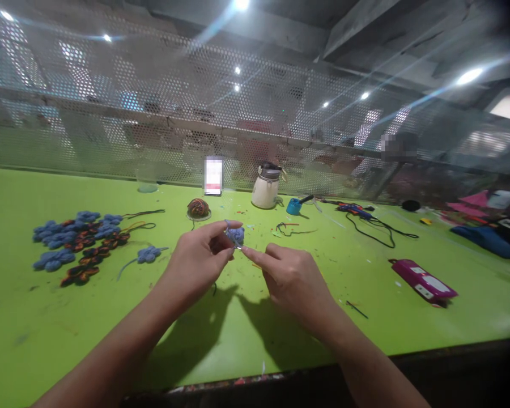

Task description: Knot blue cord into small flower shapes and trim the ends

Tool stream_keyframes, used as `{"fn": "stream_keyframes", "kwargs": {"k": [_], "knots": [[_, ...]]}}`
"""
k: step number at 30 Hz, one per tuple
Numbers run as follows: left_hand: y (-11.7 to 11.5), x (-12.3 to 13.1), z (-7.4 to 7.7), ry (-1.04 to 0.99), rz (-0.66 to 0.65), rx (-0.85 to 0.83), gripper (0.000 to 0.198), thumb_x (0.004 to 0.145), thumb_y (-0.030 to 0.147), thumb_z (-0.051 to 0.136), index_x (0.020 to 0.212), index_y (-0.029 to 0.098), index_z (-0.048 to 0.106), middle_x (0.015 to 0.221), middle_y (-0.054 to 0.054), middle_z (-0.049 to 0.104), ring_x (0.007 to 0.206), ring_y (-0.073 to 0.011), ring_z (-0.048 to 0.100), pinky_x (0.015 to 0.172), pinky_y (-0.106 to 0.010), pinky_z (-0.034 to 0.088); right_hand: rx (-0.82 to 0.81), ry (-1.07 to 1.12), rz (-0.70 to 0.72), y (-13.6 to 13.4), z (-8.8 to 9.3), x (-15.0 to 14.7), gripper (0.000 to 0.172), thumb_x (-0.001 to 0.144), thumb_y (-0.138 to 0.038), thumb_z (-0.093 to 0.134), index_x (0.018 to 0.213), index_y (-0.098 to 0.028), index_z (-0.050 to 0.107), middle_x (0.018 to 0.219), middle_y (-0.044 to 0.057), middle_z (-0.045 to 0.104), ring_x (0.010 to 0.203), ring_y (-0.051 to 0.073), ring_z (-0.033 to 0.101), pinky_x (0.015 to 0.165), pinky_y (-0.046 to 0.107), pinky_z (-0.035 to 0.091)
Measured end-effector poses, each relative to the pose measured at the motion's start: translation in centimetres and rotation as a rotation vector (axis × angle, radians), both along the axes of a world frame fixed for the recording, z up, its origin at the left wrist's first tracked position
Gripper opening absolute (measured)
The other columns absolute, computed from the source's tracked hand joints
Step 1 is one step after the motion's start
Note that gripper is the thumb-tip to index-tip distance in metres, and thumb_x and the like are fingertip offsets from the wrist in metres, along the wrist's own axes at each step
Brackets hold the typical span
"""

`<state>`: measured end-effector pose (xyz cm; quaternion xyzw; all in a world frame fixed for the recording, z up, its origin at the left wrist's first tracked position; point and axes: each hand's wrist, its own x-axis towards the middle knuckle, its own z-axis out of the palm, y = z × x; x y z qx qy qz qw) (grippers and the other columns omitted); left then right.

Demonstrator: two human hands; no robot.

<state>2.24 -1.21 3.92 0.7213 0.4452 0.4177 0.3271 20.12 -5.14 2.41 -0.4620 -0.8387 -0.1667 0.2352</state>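
Observation:
My left hand [199, 258] is raised over the green table [238, 317], its thumb and fingers pinched on a small blue crocheted piece [237, 233]. My right hand [291, 275] sits just to its right with closed fingers, holding a thin metal hook [238, 245] whose tip meets the blue piece. The two hands almost touch at the fingertips. A ball of multicoloured yarn [199, 208] lies on the table just beyond them.
A pile of blue and dark crocheted flowers [79, 238] lies at the left. Farther back stand a phone [213, 175], a white jar [266, 188] and a small blue cup [294, 206]. Black cords [374, 226] and a pink case [423, 280] lie to the right. Perforated mesh [153, 102] closes off the back.

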Motion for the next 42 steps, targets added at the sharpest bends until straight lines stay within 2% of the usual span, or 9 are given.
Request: {"fn": "stream_keyframes", "kwargs": {"k": [6, 15, 23, 33, 42], "knots": [[0.0, 0.2, -0.2, 0.045, 0.077, 0.060, 0.039, 0.072, 0.015, 0.058, 0.110, 0.017, 0.065, 0.070, -0.001, 0.066, 0.062, -0.0150, 0.057, 0.065, -0.030, 0.045, 0.044, -0.002, -0.018, 0.0, -0.4, -0.2, 0.043, 0.083, -0.008, 0.044, 0.120, -0.021, 0.062, 0.066, 0.002, 0.052, 0.054, 0.012, 0.033, 0.052, 0.028, 0.017], [0.9, 0.1, -0.7, -0.304, -0.097, -0.186, 0.059, 0.066, 0.019, 0.067, 0.122, 0.013, 0.054, 0.068, 0.002, 0.058, 0.063, -0.0162, 0.062, 0.066, -0.032, 0.049, 0.052, 0.077, 0.022, 0.1, -0.7, -0.6, 0.044, 0.083, -0.006, 0.043, 0.121, -0.019, 0.062, 0.066, 0.003, 0.052, 0.056, 0.013, 0.037, 0.053, 0.028, 0.020], [1.1, -0.2, -0.8, -0.289, -0.080, -0.184, 0.060, 0.065, 0.014, 0.065, 0.124, 0.014, 0.053, 0.066, 0.002, 0.060, 0.063, -0.0161, 0.063, 0.066, -0.032, 0.047, 0.080, 0.099, 0.043, 0.1, -0.7, -0.6, 0.042, 0.084, -0.007, 0.042, 0.119, -0.018, 0.063, 0.066, 0.003, 0.050, 0.056, 0.014, 0.037, 0.053, 0.028, 0.021], [0.7, 0.0, -0.5, -0.283, -0.073, -0.176, 0.065, 0.066, 0.016, 0.066, 0.129, 0.012, 0.049, 0.061, 0.003, 0.059, 0.061, -0.0165, 0.061, 0.065, -0.032, 0.047, 0.112, 0.109, 0.022, -0.1, -0.8, -0.9, 0.041, 0.086, -0.007, 0.042, 0.118, -0.018, 0.064, 0.067, 0.004, 0.051, 0.058, 0.014, 0.038, 0.053, 0.027, 0.023], [0.4, -0.4, 0.2, -0.495, -0.161, -0.341, 0.068, 0.062, 0.013, 0.072, 0.127, 0.011, 0.049, 0.063, 0.002, 0.062, 0.061, -0.0145, 0.061, 0.066, -0.029, 0.043, 0.159, 0.127, 0.041, -0.1, -0.8, -0.9, 0.041, 0.087, -0.007, 0.041, 0.120, -0.018, 0.063, 0.068, 0.004, 0.050, 0.059, 0.014, 0.041, 0.053, 0.027, 0.026]]}}
